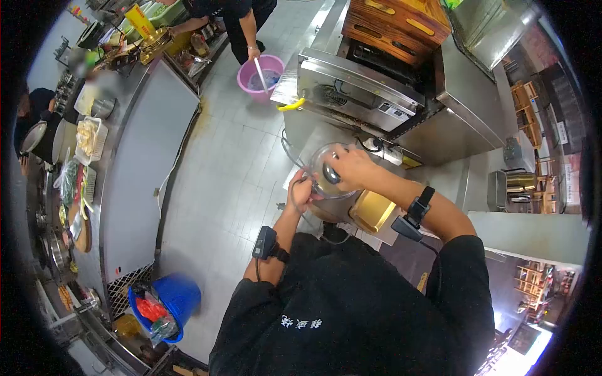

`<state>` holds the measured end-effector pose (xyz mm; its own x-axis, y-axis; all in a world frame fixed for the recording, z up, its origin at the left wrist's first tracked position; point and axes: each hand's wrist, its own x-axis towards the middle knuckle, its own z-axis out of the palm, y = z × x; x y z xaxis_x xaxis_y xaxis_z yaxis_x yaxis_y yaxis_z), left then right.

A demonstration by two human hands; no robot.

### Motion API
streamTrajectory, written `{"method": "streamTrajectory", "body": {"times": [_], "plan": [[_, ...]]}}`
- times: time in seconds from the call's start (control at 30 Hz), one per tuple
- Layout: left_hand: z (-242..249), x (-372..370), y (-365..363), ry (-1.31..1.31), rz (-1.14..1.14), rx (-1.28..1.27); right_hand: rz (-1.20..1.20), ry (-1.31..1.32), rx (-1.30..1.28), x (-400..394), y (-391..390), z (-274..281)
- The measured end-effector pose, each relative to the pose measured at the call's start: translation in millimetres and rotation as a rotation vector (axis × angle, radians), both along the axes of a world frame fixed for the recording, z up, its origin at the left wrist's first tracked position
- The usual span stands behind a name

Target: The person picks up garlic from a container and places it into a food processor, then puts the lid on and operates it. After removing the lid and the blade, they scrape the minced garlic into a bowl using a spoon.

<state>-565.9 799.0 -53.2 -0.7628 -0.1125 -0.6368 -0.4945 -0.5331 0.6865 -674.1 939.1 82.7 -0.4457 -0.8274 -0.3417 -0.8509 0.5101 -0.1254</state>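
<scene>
In the head view, a round, see-through glass lid [323,186] with a dark knob is in front of my body. My right hand [352,168] is closed over its top, fingers at the knob. My left hand [301,191] is curled against the near left rim. A grey cord [289,150] loops past the left hand and across its wrist. What lies beneath the lid is mostly hidden. Just right of it sits a gold-coloured rectangular tray [374,210].
A steel oven [357,94] stands ahead, with a wooden box [398,25] on top and a yellow handle [291,105]. Another person's hand [253,52] holds a stick in a pink tub [264,88]. A blue bin [179,304] and a long counter [116,144] are left.
</scene>
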Motion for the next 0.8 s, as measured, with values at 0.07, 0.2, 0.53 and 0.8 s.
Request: {"method": "streamTrajectory", "body": {"times": [0.07,0.2,0.53,0.8], "plan": [[-6.6,-0.5,0.9,0.013,0.050,0.048,-0.241,-0.045,0.062,6.8,-9.7,4.5],[-9.4,-7.7,-4.6,0.028,-0.035,0.072,-0.448,0.007,0.045,13.5,-15.6,-7.0],[-6.4,5.5,32.0,-0.024,0.050,-0.034,-0.299,-0.047,0.062,16.7,-8.7,16.5],[-1.8,-0.3,30.8,-0.110,0.033,0.001,-0.553,0.015,0.102,11.5,-14.9,1.0]]}}
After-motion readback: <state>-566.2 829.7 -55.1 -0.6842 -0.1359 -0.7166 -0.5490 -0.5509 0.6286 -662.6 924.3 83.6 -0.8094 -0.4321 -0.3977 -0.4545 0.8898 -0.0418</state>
